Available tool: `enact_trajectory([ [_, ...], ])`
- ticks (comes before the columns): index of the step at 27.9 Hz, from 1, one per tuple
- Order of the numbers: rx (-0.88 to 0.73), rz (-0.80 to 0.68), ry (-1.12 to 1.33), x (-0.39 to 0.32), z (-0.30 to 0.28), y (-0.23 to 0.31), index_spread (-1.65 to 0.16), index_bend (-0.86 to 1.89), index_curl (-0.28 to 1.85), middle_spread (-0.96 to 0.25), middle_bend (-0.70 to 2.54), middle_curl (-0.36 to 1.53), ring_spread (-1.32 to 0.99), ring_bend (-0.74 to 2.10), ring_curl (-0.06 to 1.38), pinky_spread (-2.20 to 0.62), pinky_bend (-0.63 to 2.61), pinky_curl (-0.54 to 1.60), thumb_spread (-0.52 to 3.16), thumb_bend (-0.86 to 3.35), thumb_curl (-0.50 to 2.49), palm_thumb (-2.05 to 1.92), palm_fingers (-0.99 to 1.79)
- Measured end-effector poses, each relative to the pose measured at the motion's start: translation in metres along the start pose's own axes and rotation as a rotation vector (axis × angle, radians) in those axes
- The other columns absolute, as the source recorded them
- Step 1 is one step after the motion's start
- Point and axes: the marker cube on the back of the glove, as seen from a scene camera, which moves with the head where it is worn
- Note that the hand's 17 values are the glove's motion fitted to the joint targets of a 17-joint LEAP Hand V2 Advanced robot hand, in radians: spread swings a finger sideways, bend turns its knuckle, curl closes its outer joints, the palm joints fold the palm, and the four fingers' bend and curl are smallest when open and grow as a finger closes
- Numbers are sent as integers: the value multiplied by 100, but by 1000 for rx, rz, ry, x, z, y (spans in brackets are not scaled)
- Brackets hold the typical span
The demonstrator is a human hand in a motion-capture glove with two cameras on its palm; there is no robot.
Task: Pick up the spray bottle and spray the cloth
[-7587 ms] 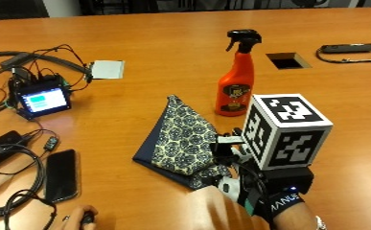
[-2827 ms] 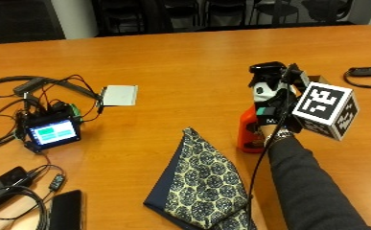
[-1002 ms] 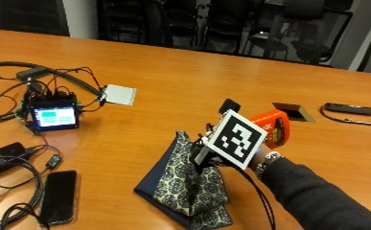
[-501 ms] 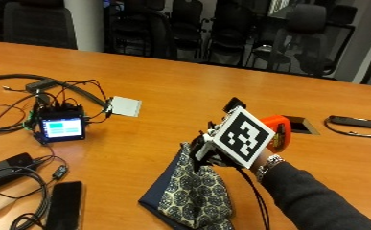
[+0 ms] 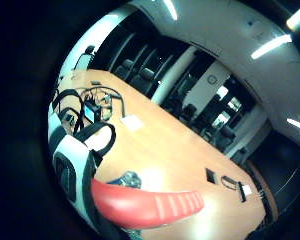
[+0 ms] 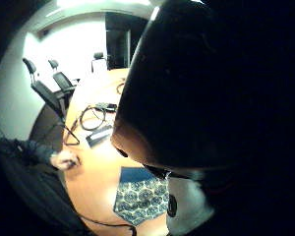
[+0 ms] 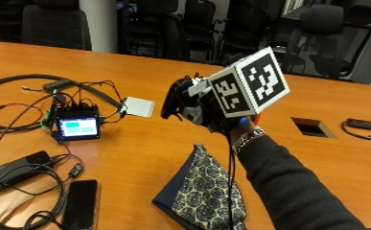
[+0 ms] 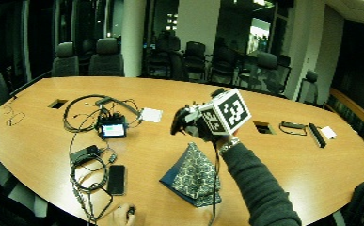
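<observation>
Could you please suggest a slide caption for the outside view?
Black-gloved right hand holds the orange spray bottle raised above the folded navy patterned cloth.

Outside view: camera at the person's side of the table (image 7: 140,158), looking across it toward the chairs (image 7: 51,24), near enough that the raised right hand (image 7: 194,108) and the cloth (image 7: 204,196) fill the middle. Wide outside view: same side, higher and farther back, taking in the whole table (image 8: 169,141), the small screen (image 8: 113,129) and phone (image 8: 115,179), all shared with the nearer view. Palm views: the little-finger camera looks along the table past a red bottle part (image 5: 145,205) close to the lens; the thumb camera, half blocked by a dark mass, looks down on the cloth (image 6: 140,196).
</observation>
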Motion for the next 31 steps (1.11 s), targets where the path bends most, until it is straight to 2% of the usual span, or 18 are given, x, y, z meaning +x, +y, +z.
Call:
enact_trajectory([
  [13, 147, 449, -682, -36, -2, -44, -29, 26, 59, -22, 56, 52, -22, 71, 47, -34, 53, 43, 50, -3, 78, 89, 139],
  [21, 202, 573, -732, -49, 31, -51, -28, 25, 59, -21, 56, 52, -21, 71, 47, -33, 53, 43, 51, -3, 78, 90, 137],
  [31, 219, 845, -702, -28, 88, -14, -29, 23, 59, -20, 55, 52, -20, 70, 47, -33, 53, 43, 53, -3, 77, 91, 137],
])
